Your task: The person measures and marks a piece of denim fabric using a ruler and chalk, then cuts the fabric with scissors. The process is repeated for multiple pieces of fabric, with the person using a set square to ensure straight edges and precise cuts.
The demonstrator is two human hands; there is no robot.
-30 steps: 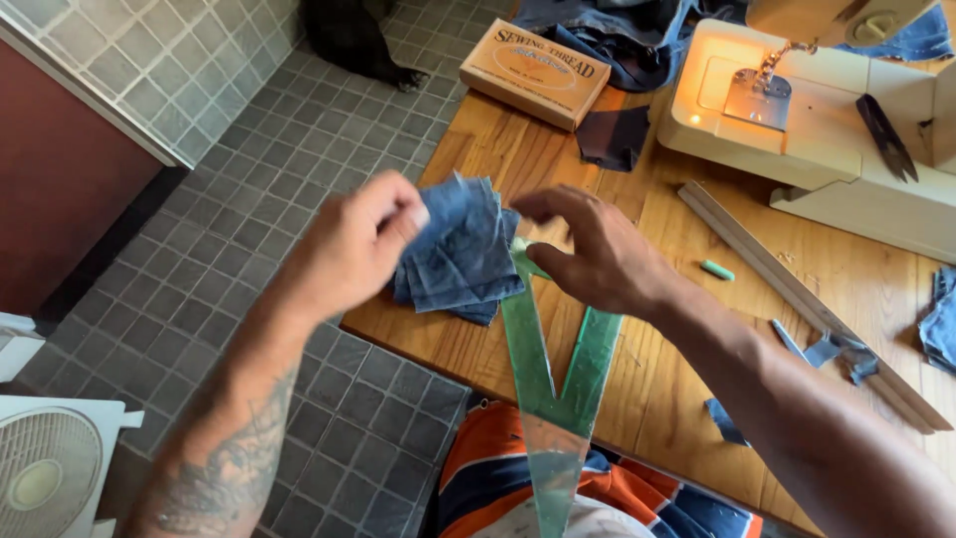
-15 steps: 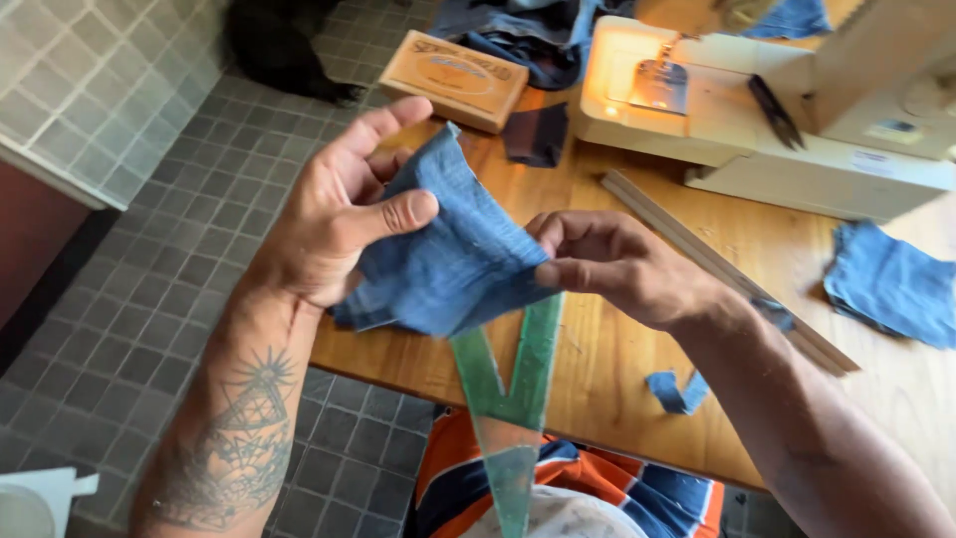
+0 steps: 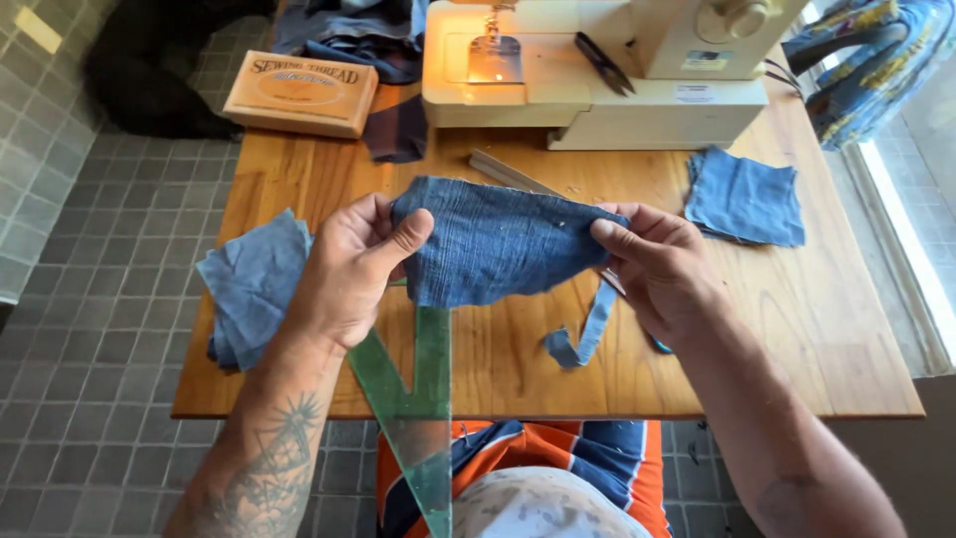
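Both hands are clamped on a rough-edged rectangular piece of blue denim [image 3: 498, 244], the left hand [image 3: 349, 269] pinching its left end between thumb and fingers and the right hand [image 3: 662, 269] pinching its right end, so it hangs stretched just above the wooden tabletop [image 3: 797, 329]. Measured from that denim piece, a cream sewing machine [image 3: 617, 70] stands beyond it, a small stack of blue denim squares [image 3: 254, 284] lies to its left at the tabletop edge, and a single blue denim square [image 3: 745, 197] lies to its right. A green transparent plastic triangle ruler [image 3: 413, 399] juts out below it past the near edge, and a narrow blue denim strip [image 3: 583, 334] lies just beneath it.
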